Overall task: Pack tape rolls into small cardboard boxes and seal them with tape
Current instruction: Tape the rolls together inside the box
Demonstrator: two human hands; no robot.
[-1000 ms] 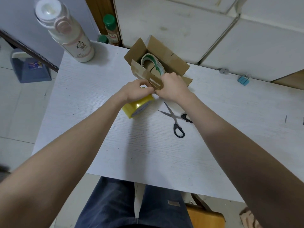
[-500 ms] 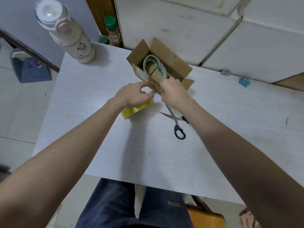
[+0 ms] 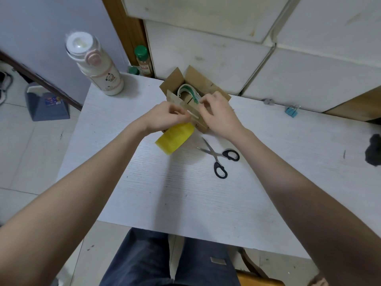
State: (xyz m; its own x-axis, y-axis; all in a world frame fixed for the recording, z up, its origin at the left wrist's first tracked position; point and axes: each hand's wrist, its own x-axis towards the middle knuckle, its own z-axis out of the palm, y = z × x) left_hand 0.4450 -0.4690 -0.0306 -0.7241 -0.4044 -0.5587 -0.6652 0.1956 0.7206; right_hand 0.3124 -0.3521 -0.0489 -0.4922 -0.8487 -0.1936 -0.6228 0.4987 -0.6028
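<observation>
Since the frame half a second earlier, both hands have shifted up onto the near flap of the cardboard box (image 3: 193, 96), and the yellow tape roll (image 3: 174, 138) now shows more of its flat face below the left wrist. At this moment the left hand (image 3: 165, 118) and right hand (image 3: 218, 114) sit close together at the near flap, fingers curled and apparently pinching its edge or a strip of tape on it; which of the two cannot be resolved. The green-and-white tape roll (image 3: 188, 90) stands on edge inside the box, with its top at or above the rim. The box rests at the far side of the bench (image 3: 185, 199), the yellow tape roll just in front of it. Risk 1: if the packed roll stands proud of the rim, the flaps will probably not close flat, and forcing them may crease the cardboard or leave a gap. Risk 2: the box is light and the far and side flaps are open; a pull on the near flap without counter-pressure could tip or slide the box. Risk 3: any tape strip may fold onto itself or bond crooked. Risk 4: the scissors (image 3: 219, 159) lie open near the right forearm and could be knocked or snagged. The bottle (image 3: 97, 65) stands well apart.
</observation>
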